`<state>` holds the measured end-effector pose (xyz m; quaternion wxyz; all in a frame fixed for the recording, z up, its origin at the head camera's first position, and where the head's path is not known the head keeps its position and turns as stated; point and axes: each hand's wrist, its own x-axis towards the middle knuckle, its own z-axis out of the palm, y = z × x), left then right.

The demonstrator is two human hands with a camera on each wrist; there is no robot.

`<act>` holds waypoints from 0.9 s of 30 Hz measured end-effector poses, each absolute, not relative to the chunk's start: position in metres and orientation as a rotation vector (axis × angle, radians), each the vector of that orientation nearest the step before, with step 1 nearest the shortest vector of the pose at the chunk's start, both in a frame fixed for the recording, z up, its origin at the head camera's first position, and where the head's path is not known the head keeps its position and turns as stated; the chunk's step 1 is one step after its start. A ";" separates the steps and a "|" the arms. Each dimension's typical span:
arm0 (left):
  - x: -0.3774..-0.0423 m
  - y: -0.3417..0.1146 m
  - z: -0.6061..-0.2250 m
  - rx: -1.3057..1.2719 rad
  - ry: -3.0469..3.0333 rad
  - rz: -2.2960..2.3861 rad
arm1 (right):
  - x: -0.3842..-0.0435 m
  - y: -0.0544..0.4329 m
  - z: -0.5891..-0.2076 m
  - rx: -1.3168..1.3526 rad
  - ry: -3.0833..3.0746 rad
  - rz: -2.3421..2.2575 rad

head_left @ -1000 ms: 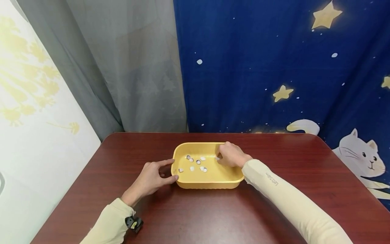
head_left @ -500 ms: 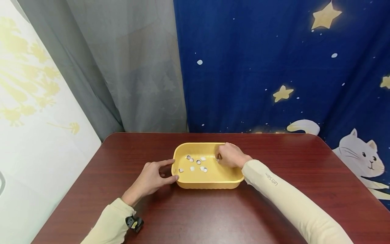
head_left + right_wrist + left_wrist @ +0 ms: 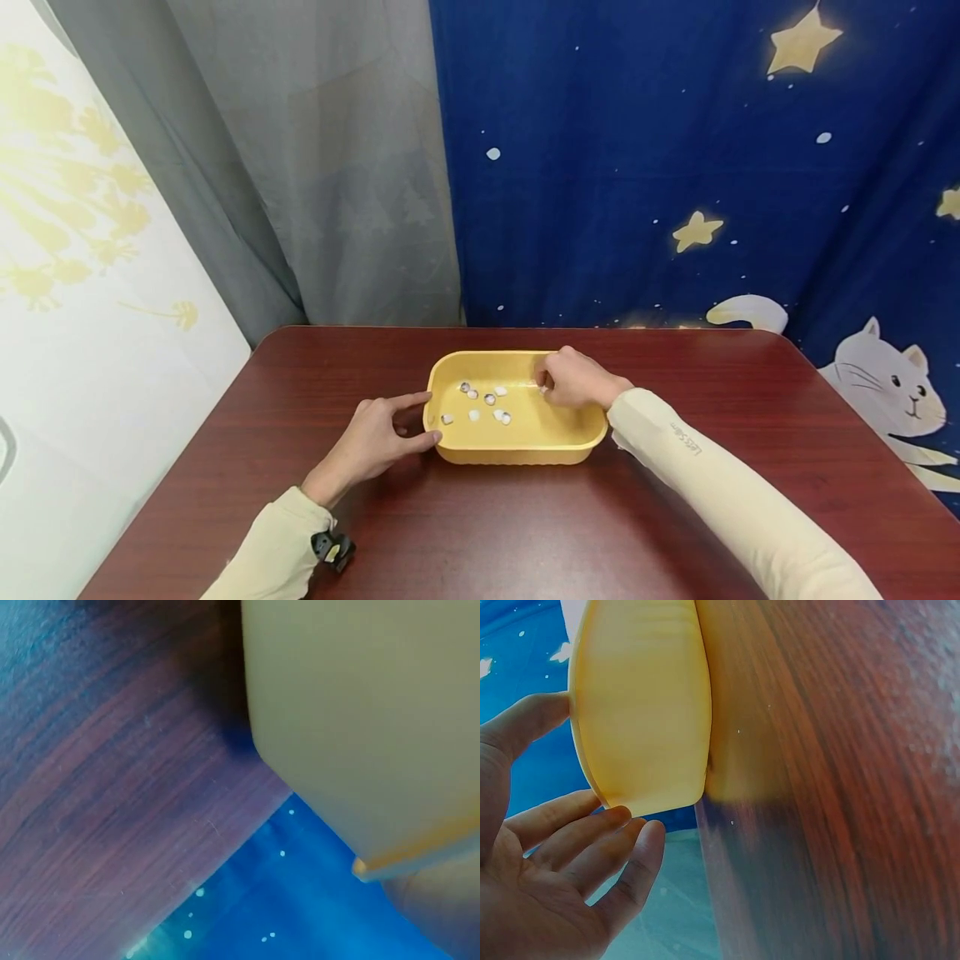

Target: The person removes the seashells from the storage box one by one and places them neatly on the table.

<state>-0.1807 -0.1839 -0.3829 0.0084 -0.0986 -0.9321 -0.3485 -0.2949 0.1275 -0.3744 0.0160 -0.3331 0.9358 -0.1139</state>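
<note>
A yellow plastic basin (image 3: 525, 429) stands on the table with several small white pieces (image 3: 474, 415), some dark-patterned (image 3: 490, 399), scattered over its left half. My left hand (image 3: 375, 435) is at the basin's left end, thumb and index finger extended to the rim. In the left wrist view the thumb and fingertips touch that rim, with the other fingers loosely spread. Inside the right end, my right hand (image 3: 576, 379) has its fingers curled down, pinching a small white piece (image 3: 543, 389) at the fingertips. The basin wall (image 3: 360, 697) hides most of this hand in the right wrist view.
The dark red wooden table (image 3: 510, 533) extends around the basin. Behind its far edge hang a grey curtain (image 3: 360, 167) and a blue curtain (image 3: 600, 167) with stars and a cat. A white patterned panel (image 3: 90, 350) stands along the left side.
My right hand has shifted slightly right within the basin, and the white piece at its fingertips has moved with it. The left hand and the scattered pieces stay in place.
</note>
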 end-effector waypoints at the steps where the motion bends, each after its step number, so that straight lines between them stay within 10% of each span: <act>1: -0.180 -0.184 -0.383 -0.306 -2.914 -1.089 | -0.294 0.129 -0.373 -1.060 2.910 -0.379; 27: -0.179 -0.183 -0.383 -0.301 -2.940 -0.993 | -0.256 0.149 -0.350 -1.159 2.823 -0.815</act>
